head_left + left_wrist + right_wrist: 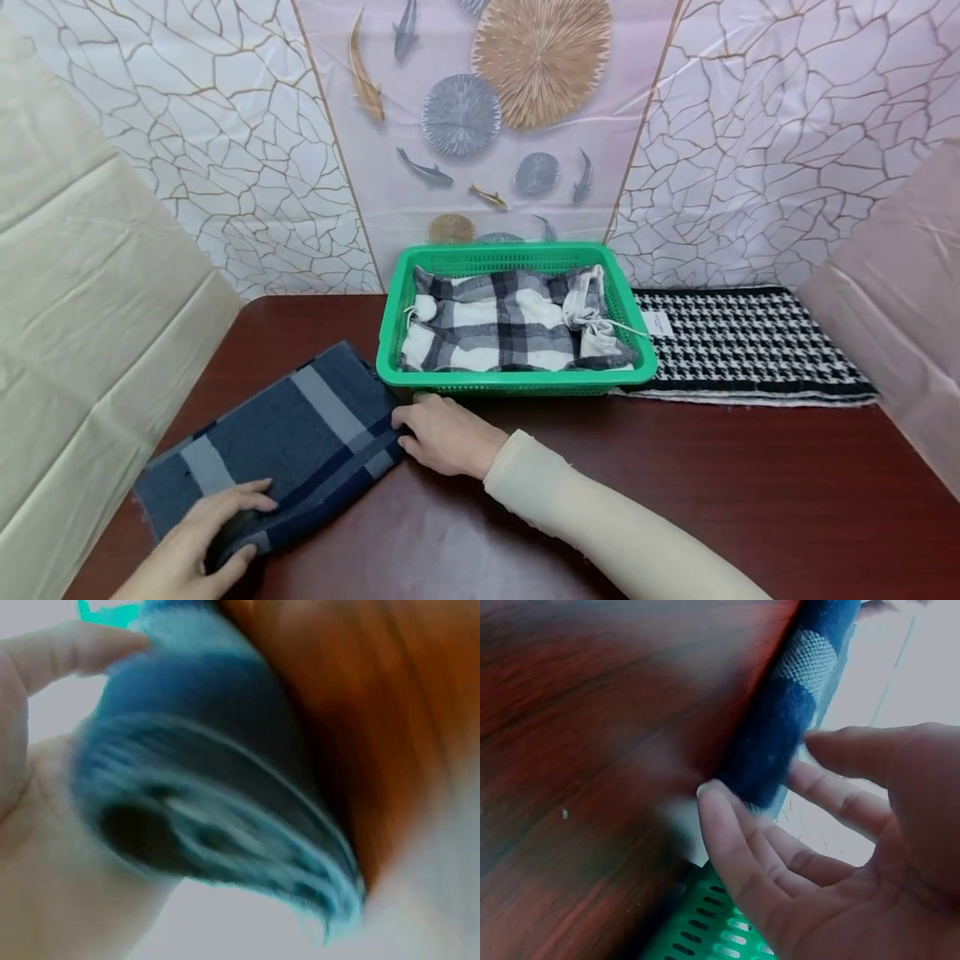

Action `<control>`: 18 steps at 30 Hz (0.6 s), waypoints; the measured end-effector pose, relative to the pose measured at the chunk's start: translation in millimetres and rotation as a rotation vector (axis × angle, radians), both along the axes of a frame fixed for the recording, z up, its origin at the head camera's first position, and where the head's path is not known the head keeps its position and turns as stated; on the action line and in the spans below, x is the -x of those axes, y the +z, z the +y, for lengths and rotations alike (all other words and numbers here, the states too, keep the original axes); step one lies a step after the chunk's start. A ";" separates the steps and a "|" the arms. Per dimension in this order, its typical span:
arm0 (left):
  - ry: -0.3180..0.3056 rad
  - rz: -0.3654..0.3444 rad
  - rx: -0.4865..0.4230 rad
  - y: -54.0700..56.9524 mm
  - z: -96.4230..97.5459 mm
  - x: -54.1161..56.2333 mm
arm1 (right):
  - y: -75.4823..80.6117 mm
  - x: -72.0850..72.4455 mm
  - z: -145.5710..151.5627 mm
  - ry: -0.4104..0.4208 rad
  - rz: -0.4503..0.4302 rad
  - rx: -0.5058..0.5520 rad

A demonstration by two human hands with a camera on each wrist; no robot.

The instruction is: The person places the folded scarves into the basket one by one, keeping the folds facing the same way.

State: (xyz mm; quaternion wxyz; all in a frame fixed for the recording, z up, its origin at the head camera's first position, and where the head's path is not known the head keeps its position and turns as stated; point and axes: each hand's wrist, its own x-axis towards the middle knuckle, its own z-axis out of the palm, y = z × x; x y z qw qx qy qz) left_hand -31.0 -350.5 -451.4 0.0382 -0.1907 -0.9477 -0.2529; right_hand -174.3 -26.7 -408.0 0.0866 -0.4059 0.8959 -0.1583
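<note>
A folded blue-grey plaid scarf lies slantwise on the left of the table, with its layered end facing the left wrist view. My left hand grips its near left end, fingers over the top and thumb at the front edge. At the opposite end, my right hand holds the corner close to the green basket. The right wrist view has thumb and fingers on either side of the scarf's folded edge.
The green plastic basket stands at the back centre, holding a grey-and-white checked cloth with white cords. To its right lies a folded black-and-white houndstooth cloth with a white tag. Fabric-covered walls enclose the brown table.
</note>
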 end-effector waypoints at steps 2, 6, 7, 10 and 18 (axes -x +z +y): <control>0.134 -0.103 0.045 11.5 -4.8 0.1 | 0.9 1.4 1.4 -0.017 -0.024 0.017; 0.337 -0.278 0.098 27.4 -20.1 5.0 | 3.0 2.7 2.2 -0.061 -0.071 0.042; 0.378 -0.296 0.122 30.0 -24.7 7.0 | 3.5 2.2 1.6 -0.072 -0.069 0.042; 0.490 -0.333 0.219 34.3 -36.6 12.0 | 4.6 -1.3 -2.7 -0.108 -0.035 0.023; 0.750 -0.588 0.276 32.4 -37.2 16.9 | 5.6 -9.2 -31.4 -0.244 -0.010 -0.062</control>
